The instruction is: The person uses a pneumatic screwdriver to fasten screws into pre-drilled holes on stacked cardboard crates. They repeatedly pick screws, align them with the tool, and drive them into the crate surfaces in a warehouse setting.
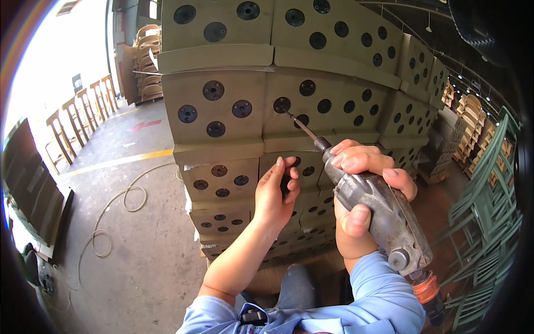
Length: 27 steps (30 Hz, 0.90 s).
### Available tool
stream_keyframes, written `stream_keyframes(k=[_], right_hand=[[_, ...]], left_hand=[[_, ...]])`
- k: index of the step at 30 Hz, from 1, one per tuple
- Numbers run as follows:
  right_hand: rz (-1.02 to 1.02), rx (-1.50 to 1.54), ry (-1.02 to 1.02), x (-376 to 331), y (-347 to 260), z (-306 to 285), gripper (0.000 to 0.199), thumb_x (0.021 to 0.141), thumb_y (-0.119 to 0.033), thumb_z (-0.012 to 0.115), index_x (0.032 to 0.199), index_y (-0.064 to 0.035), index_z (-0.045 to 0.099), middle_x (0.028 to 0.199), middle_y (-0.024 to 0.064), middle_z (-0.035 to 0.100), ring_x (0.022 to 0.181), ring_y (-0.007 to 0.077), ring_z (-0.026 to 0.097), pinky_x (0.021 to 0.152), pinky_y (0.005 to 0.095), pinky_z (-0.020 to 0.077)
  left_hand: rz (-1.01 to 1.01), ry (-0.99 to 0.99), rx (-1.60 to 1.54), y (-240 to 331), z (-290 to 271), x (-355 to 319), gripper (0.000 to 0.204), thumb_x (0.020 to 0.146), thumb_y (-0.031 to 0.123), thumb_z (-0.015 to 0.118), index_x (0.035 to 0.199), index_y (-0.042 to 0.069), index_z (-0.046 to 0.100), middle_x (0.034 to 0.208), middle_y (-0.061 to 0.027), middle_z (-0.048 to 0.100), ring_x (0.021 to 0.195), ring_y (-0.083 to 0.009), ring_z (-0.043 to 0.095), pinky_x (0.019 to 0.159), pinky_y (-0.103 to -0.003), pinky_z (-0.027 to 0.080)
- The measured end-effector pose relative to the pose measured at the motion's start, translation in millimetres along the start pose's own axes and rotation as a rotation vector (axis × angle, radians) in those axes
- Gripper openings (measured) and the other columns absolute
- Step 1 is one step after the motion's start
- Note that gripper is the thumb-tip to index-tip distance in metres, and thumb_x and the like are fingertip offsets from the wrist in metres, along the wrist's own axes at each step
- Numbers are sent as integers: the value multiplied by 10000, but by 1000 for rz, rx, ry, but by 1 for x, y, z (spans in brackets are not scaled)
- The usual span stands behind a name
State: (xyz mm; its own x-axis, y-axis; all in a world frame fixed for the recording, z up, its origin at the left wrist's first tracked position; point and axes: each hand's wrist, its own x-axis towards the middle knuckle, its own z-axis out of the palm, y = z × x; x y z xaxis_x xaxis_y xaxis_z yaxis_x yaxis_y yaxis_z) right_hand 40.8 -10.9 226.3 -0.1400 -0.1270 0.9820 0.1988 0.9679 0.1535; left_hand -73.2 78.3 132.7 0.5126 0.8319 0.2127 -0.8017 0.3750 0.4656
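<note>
My right hand [367, 170] is wrapped round a worn grey power screwdriver [384, 214] with an orange fitting at its rear end. Its long bit [302, 123] reaches up and left, the tip at or very near the lower edge of a black round disc [281, 104] on an olive-tan panel [233, 92]. Below that disc, my left hand [275, 192] is held with curled fingers around something dark, mostly hidden by the fingers and palm. More black discs with small holes, such as one disc [242, 108] to the left, dot the stacked panels.
Stacked panels fill the space ahead. At left, an air hose [111, 195] loops over the concrete floor near a yellow line [117, 162], and wooden chair frames [83, 114] stand in a row. Green metal frames [484, 206] are piled at right, with stacked wooden chair parts [470, 119] beyond.
</note>
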Motion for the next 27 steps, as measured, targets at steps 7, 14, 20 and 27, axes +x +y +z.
stream_keyframes(k=[7, 14, 20, 27], right_hand=[[-85, -26, 1, -9, 35, 14, 594, 896, -178, 766, 1350, -61, 401, 1058, 216, 667, 921, 312, 679, 871, 555, 586], [-71, 0, -18, -1, 37, 13, 566, 866, -162, 771, 1308, -78, 427, 1036, 203, 674, 913, 306, 681, 871, 545, 582], [-94, 15, -60, 8, 43, 12, 522, 866, -146, 759, 1262, -70, 427, 1028, 214, 672, 912, 314, 680, 866, 525, 584], [-97, 43, -60, 9, 51, 15, 497, 880, -141, 752, 1242, -74, 418, 1042, 226, 657, 902, 320, 671, 857, 518, 587]], left_hand=[[-15, 51, -24, 0, -25, -5, 289, 1106, 290, 528, 1148, 19, 620, 860, -38, 596, 664, -95, 484, 479, -214, 312], [-28, 61, -15, -1, -31, -11, 297, 1112, 293, 511, 1147, 17, 613, 857, -46, 602, 657, -99, 486, 479, -219, 315], [-55, 111, -27, -12, -39, -15, 304, 1120, 277, 477, 1152, 1, 600, 844, -62, 609, 654, -109, 492, 476, -227, 319], [-101, 189, -11, -21, -48, -13, 318, 1111, 255, 431, 1192, -19, 571, 859, -98, 599, 668, -146, 491, 475, -244, 318]])
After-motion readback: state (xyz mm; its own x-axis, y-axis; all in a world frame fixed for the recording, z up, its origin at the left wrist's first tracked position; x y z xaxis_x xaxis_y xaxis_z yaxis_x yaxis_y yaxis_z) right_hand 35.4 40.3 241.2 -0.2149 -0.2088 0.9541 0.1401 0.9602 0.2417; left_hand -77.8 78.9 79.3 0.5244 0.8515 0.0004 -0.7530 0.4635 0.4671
